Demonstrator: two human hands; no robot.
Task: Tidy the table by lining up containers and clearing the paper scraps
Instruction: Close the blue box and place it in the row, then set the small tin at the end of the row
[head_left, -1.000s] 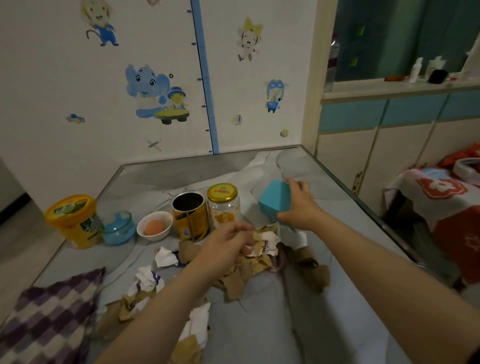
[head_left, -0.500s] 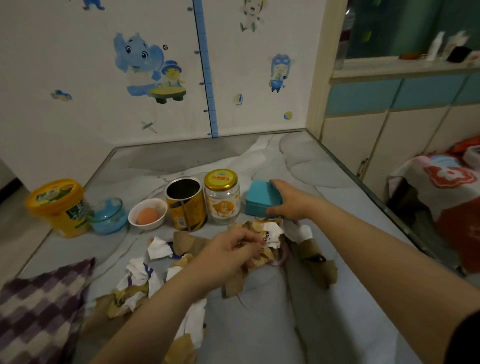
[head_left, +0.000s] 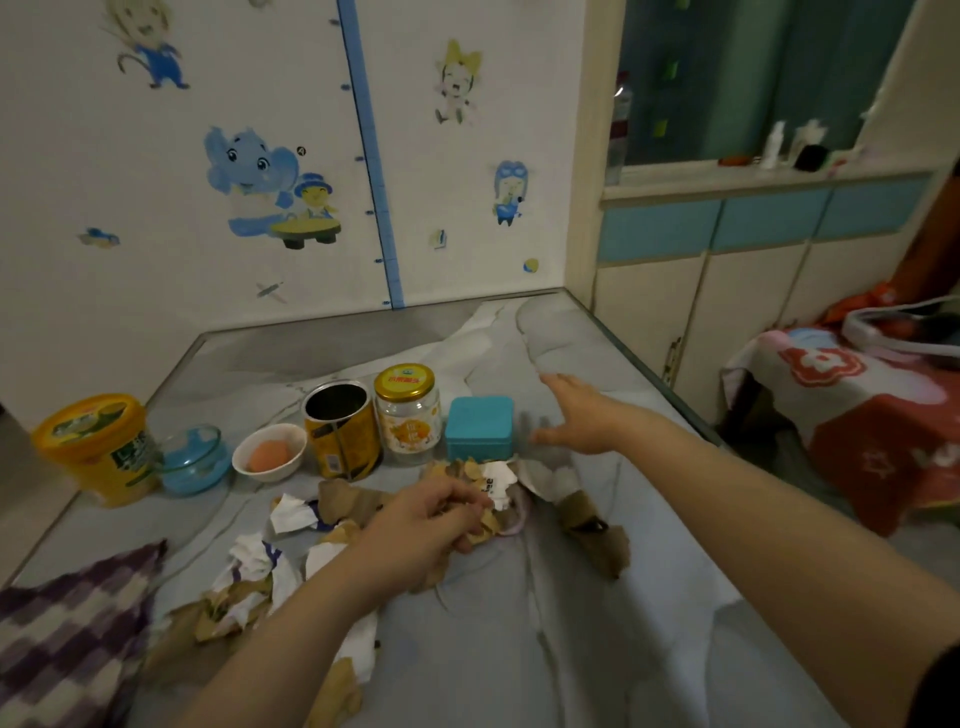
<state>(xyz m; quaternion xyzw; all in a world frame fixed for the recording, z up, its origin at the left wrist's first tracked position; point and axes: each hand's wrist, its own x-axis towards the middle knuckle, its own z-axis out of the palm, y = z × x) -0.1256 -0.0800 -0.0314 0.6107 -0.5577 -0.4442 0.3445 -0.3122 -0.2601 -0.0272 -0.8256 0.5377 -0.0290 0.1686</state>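
Observation:
A row of containers stands across the table: a yellow tub, a blue glass bowl, a white bowl with an egg, an open yellow can, a glass jar with a yellow lid and a teal square tin. My right hand hovers just right of the tin, fingers spread, apart from it. My left hand grips brown and white paper scraps in front of the jar. More scraps lie to the left.
A purple checked cloth covers the near left corner of the marble table. A brown crumpled scrap lies right of the pile. The wall closes the far side; a patterned bed stands past the right edge.
My right hand set the teal tin down beside the jar and let go, drawing away to the right. My left hand stayed on the scraps.

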